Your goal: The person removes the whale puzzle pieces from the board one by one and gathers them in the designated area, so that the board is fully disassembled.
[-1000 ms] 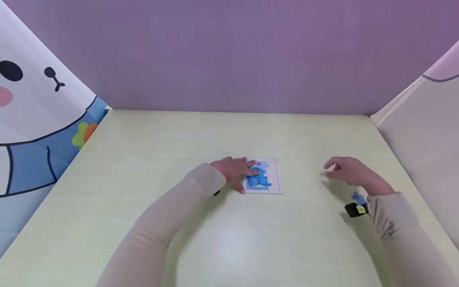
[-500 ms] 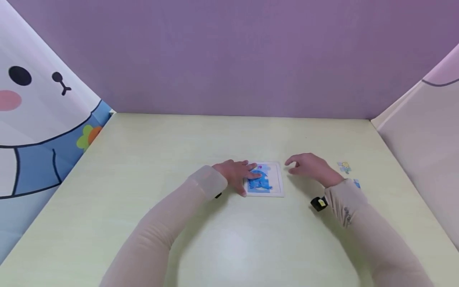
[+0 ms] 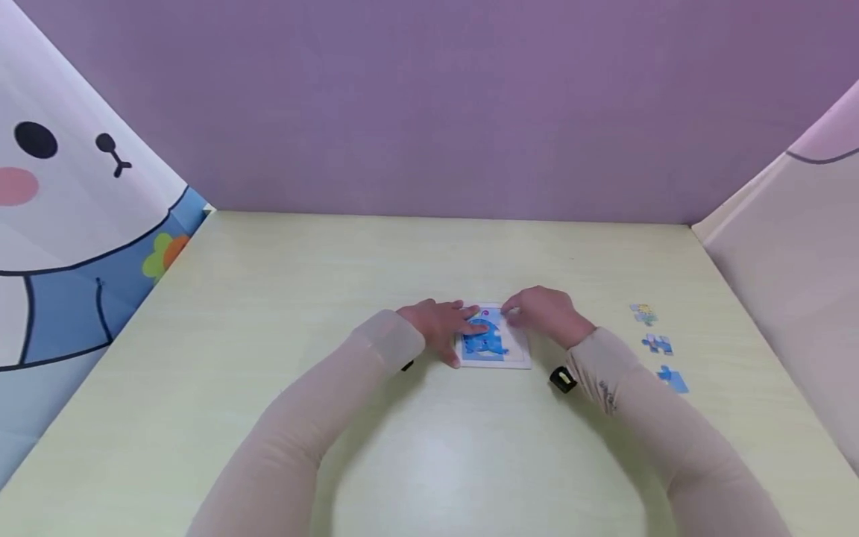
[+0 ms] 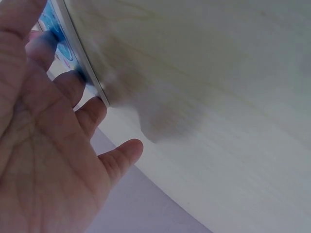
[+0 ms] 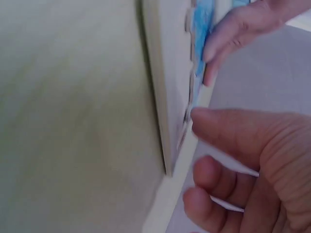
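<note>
A small white puzzle board [image 3: 518,349] with a blue picture lies mid-table. My left hand [image 3: 439,324] rests flat on the board's left part, its straight fingers [image 4: 73,82] lying over the board's edge [image 4: 85,73]. My right hand [image 3: 545,312] hovers curled over the board's upper right corner. In the right wrist view my right thumb [image 5: 218,127] and curled fingers pinch a thin pale puzzle piece [image 5: 188,114], tilted against the board [image 5: 167,73]. The left hand's fingers [image 5: 238,29] show beyond it on the blue picture.
Three loose puzzle pieces lie in a row on the pale table [image 3: 429,447] to the right: a yellowish one [image 3: 644,313], a blue-white one [image 3: 658,344], a blue one [image 3: 673,379]. A purple wall stands behind, with printed panels on both sides.
My right hand has swept left from the loose pieces to the board's upper right corner, uncovering the three pieces. My left hand has stayed on the board.
</note>
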A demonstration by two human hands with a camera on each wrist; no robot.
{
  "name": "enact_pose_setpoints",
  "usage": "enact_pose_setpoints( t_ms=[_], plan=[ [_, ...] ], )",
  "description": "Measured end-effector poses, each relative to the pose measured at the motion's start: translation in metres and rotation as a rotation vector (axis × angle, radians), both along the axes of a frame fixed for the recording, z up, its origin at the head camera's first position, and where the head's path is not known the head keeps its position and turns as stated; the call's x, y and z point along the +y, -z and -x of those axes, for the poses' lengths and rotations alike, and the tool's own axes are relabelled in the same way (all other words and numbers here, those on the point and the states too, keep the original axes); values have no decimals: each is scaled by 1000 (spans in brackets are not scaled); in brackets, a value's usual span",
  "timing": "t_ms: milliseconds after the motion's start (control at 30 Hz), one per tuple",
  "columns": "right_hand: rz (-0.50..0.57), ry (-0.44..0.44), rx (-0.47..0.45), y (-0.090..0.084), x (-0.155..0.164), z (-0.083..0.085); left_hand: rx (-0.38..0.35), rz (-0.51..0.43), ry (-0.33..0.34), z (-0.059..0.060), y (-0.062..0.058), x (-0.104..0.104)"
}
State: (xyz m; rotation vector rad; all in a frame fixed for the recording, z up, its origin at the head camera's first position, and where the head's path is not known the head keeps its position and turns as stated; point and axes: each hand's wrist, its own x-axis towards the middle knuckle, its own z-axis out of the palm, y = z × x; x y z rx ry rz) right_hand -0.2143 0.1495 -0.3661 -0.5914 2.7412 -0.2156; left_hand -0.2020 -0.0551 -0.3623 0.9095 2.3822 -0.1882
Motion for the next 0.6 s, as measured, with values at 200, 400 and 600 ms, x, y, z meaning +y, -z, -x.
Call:
enact_pose_setpoints(
  t_ms=[200, 400, 600],
  plan=[
    [-28, 10, 10, 0, -16, 1, 7, 23, -1, -1, 0, -6],
    [49, 65, -7, 4, -10, 2, 5, 5, 2, 0, 0, -2],
    [95, 103, -58, 3, -6, 3, -1, 3, -7, 1, 0, 3]
  ],
)
